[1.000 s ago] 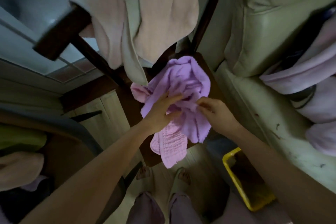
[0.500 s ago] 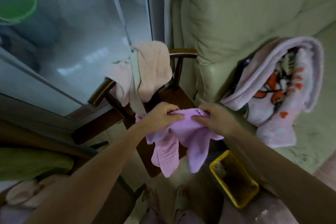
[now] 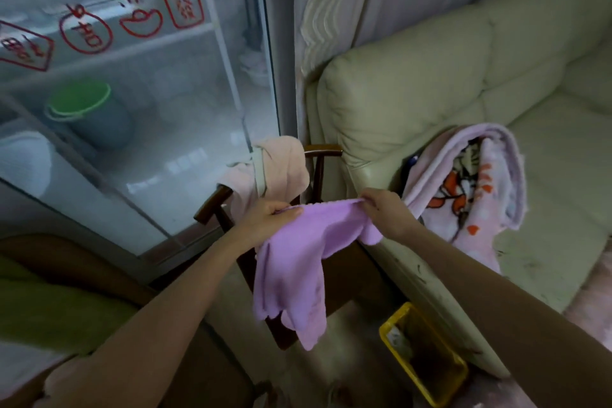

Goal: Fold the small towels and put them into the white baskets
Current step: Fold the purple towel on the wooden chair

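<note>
Above the chair: a purple towel (image 3: 291, 262) hangs in the air, stretched along its top edge between both hands, the rest drooping in uneven folds toward the floor
Left hand: the left hand (image 3: 268, 217) pinches the towel's top edge at one end, fingers curled over the cloth
Right hand: the right hand (image 3: 384, 209) pinches the opposite end of the same edge, fingers closed on it
Chair: a dark wooden chair (image 3: 324, 156) stands behind the towel, with a pink towel (image 3: 281, 166) draped over its backrest, waiting its turn
Baskets: no white basket shows in this view; only a yellow bin (image 3: 424, 358) sits on the floor beside the sofa (image 3: 430, 93)
Step in hand: likely opening the towel flat before the first fold
Risk, bunching: the lower part hangs twisted and doubled, so folding now would probably trap creases and give a lopsided bundle
Risk, slipping: each hand holds only a small bit of edge; a shake to straighten the cloth could pull a corner free and drop it to the floor
Risk, placement: with the baskets out of sight, the fold could loosen while being carried
</note>
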`<state>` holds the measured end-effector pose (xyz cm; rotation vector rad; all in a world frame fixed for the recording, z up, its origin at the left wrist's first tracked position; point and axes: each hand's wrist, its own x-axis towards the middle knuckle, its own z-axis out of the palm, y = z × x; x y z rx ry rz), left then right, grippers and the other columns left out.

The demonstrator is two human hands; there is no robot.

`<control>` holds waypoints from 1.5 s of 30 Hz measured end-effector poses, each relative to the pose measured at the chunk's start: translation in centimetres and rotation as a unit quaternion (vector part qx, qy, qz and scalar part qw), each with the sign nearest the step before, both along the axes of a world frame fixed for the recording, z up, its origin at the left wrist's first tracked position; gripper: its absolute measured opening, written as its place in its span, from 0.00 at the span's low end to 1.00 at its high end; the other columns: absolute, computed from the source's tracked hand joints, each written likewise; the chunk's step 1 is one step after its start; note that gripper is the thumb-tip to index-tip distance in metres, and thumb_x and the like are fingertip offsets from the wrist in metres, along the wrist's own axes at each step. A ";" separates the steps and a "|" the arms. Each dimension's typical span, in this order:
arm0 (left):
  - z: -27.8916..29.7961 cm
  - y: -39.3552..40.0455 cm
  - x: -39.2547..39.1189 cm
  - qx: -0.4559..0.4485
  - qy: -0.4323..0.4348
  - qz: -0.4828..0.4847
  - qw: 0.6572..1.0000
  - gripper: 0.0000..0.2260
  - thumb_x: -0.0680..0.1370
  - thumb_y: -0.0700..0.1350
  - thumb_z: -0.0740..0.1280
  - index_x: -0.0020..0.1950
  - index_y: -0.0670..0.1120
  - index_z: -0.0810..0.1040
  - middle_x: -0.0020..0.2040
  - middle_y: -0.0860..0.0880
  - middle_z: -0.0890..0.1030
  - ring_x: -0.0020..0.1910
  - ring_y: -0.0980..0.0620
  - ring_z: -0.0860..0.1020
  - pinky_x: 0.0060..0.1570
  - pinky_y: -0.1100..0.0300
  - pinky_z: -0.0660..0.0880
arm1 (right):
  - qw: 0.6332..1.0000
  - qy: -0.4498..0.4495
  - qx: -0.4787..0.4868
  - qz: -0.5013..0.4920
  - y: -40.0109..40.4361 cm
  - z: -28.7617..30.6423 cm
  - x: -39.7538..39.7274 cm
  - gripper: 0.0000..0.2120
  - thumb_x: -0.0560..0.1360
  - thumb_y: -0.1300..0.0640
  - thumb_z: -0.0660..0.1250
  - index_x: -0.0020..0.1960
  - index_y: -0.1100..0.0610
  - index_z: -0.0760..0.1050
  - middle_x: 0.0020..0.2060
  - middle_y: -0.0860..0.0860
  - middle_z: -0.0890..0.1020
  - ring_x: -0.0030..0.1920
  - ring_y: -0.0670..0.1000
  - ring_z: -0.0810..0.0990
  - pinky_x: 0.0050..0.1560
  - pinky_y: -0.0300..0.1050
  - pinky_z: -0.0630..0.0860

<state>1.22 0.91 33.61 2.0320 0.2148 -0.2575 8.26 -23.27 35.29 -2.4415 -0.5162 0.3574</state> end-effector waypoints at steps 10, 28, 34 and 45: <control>-1.9 2.9 -2.5 0.150 0.098 -0.121 0.976 0.17 0.78 0.60 0.63 0.39 0.49 0.80 0.36 0.49 0.78 0.34 0.59 0.74 0.40 0.65 0.70 | 0.997 -0.030 -0.062 -0.040 -2.4 -0.5 0.1 0.14 0.80 0.56 0.62 0.40 0.63 0.75 0.37 0.56 0.80 0.39 0.53 0.75 0.39 0.44 0.66; -3.0 1.2 -4.1 0.198 0.188 -0.288 0.918 0.15 0.72 0.58 0.72 0.49 0.49 0.78 0.45 0.53 0.80 0.46 0.52 0.78 0.46 0.58 0.72 | 0.990 0.138 0.011 0.028 -1.0 -2.5 -2.0 0.06 0.77 0.56 0.67 0.46 0.57 0.81 0.43 0.53 0.83 0.47 0.53 0.81 0.45 0.40 0.75; -6.0 4.3 -6.5 0.122 0.129 -0.229 0.957 0.16 0.77 0.53 0.67 0.35 0.44 0.74 0.30 0.52 0.69 0.28 0.59 0.66 0.32 0.68 0.64 | 0.988 0.116 -0.097 -0.035 -3.9 -5.0 -2.2 0.05 0.74 0.59 0.68 0.45 0.61 0.78 0.39 0.55 0.78 0.44 0.54 0.77 0.42 0.44 0.68; -1.9 -2.5 -4.5 0.098 0.046 -0.243 0.964 0.10 0.78 0.54 0.65 0.38 0.54 0.79 0.32 0.58 0.75 0.31 0.64 0.71 0.34 0.69 0.67 | 0.922 0.328 0.093 0.183 3.0 -3.9 -6.5 0.14 0.74 0.59 0.71 0.60 0.57 0.79 0.55 0.50 0.83 0.57 0.50 0.80 0.63 0.46 0.74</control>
